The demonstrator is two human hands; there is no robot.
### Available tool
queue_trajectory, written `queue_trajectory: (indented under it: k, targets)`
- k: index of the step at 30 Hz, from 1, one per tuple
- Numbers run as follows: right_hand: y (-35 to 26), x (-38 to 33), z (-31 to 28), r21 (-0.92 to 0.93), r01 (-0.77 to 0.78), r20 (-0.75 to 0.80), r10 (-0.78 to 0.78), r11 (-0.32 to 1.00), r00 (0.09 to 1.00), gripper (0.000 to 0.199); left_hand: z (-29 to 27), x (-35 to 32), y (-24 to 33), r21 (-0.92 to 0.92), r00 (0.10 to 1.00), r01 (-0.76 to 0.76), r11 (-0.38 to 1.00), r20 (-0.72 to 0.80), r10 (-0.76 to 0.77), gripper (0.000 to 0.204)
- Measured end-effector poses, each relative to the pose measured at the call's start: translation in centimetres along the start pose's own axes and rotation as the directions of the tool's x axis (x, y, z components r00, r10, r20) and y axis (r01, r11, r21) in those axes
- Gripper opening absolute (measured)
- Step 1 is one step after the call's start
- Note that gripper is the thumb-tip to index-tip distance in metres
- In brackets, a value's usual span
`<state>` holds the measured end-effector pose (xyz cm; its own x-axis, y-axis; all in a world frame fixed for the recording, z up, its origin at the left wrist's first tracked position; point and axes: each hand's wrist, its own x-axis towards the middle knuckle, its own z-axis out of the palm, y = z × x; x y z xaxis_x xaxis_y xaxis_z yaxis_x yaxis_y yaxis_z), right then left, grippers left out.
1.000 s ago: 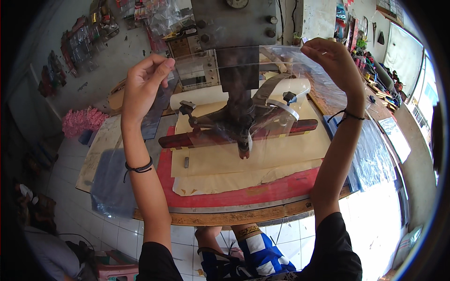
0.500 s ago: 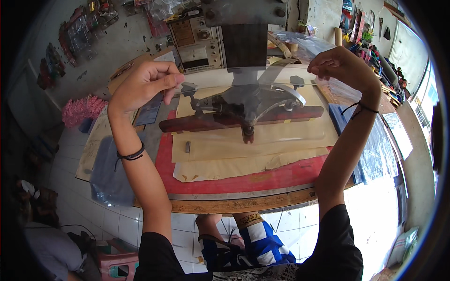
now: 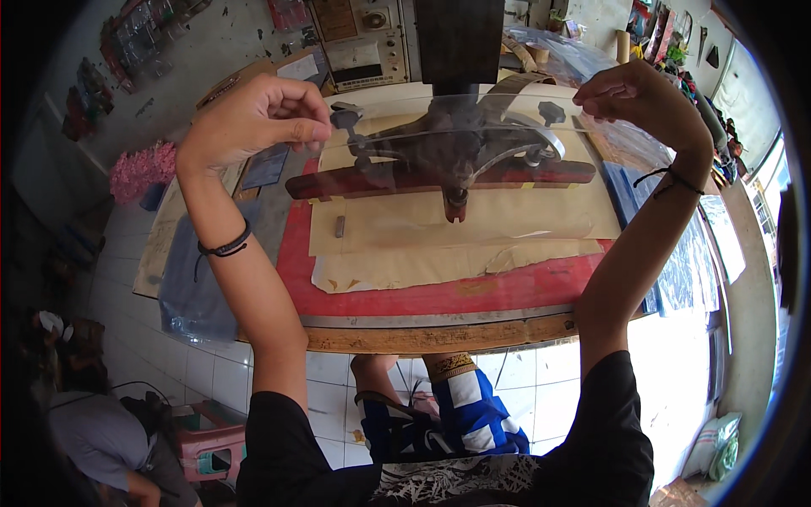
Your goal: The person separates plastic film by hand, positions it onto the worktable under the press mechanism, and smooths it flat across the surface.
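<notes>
A clear, see-through plastic sheet (image 3: 515, 230) spans the space between my hands, over the worktable. My left hand (image 3: 253, 122) pinches its upper left corner between thumb and fingers. At the upper right corner my right hand (image 3: 646, 106) is closed on the sheet the same way. Through the plastic shows the dark metal head of a press (image 3: 448, 148) with a long dark red bar (image 3: 380, 182) below it. Tan paper (image 3: 405, 269) lies under the bar on a red mat (image 3: 338, 302). A small grey metal block (image 3: 340, 226) rests on the paper, left of centre.
Blue-tinted plastic sheets (image 3: 198, 296) hang at the table's left; more plastic (image 3: 684, 262) lies at the right. Behind stands a control box (image 3: 363, 51) with dials. Pink material (image 3: 142, 175) is heaped at far left. Another person (image 3: 110, 435) bends beside a reddish stool (image 3: 207, 435).
My hands have spread slightly farther apart with the clear sheet between them. The view has tilted down, so the table sits higher and more of the other person shows.
</notes>
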<state>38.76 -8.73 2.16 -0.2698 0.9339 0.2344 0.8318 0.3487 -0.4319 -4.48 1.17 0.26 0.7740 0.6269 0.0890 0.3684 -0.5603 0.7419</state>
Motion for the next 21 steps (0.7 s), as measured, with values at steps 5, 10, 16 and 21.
queue_trajectory:
  k: [5,10,16,21]
  targets:
    - [-2.9,-2.3,0.4,0.078,0.017,-0.089,-0.01,0.997,0.996,0.018,0.0,-1.2,-0.4,-0.106,0.991,-0.131,0.986,-0.03,0.129,0.017]
    - [-6.2,-4.6,0.8,0.035,0.357,-0.437,-0.308,0.933,0.845,0.018,0.9,-4.5,3.2,-0.075,0.946,-0.246,0.966,-0.234,0.223,0.018]
    - [-9.1,-4.3,3.5,0.198,0.454,-0.618,-0.249,0.869,0.746,0.02,4.1,-9.3,6.8,0.075,0.544,-0.517,0.853,-0.74,0.395,0.021]
    - [-12.2,-4.1,5.9,0.372,0.385,-0.57,-0.12,0.845,0.813,0.02,4.6,-13.9,6.6,0.012,0.515,-0.378,0.926,-0.828,0.221,0.024]
